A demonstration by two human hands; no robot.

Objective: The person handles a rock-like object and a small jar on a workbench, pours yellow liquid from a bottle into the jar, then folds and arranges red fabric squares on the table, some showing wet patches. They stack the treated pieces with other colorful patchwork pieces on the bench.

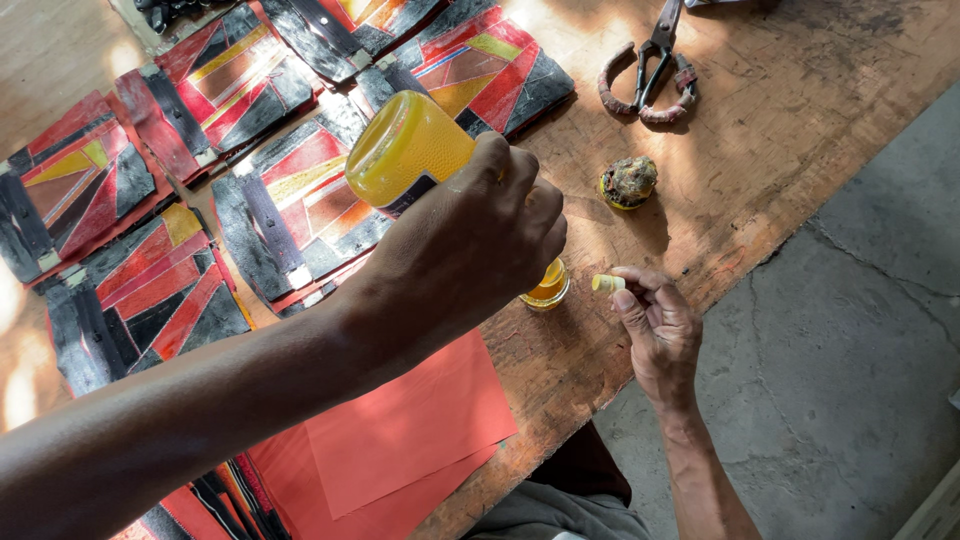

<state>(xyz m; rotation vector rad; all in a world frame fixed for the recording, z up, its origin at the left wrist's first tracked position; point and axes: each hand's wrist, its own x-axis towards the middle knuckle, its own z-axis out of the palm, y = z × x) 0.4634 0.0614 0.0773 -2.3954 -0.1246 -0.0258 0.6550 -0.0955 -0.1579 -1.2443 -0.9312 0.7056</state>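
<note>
Yellow bottle (405, 150) tilts in left hand (470, 250), above small cap (546, 287).

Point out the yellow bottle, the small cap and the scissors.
yellow bottle (405, 150): head view, its tilted side near the base.
small cap (606, 284): head view, its pale body.
scissors (655, 50): head view, at the pivot.

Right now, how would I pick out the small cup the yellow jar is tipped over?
Start from the wooden table, near its front edge. Just beyond the red paper sheets, under the left hand tilting the yellow jar, sits the small cup. It alone is tiny, round and filled with amber liquid.
</note>
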